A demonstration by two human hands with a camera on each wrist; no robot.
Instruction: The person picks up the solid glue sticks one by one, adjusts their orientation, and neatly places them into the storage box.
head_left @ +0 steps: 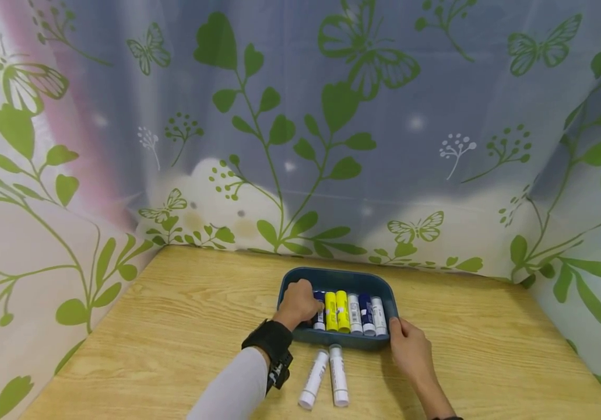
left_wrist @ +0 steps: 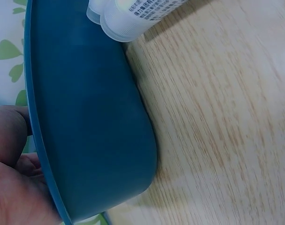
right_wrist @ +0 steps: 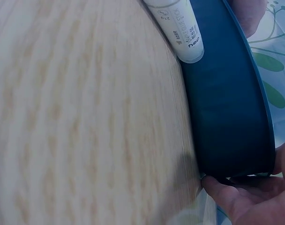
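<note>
A dark blue plastic box (head_left: 339,340) holds several glue sticks side by side: dark blue-and-white, yellow (head_left: 342,312) and white ones. My left hand (head_left: 297,303) reaches over the box's left end, its fingertips at the leftmost dark blue glue stick (head_left: 320,318). The box wall hides part of these fingers in the left wrist view, so whether they pinch the stick is unclear. At the front right corner, my right hand (head_left: 410,347) grips the box, with fingers at its rim and underside in the right wrist view. Two white glue sticks (head_left: 313,380) (head_left: 338,376) lie before the box.
The box stands on a wood-grain table (head_left: 200,303). Behind and beside the table hangs a curtain (head_left: 300,146) printed with green leaves and butterflies. A black strap (head_left: 269,344) with a device is round the left wrist.
</note>
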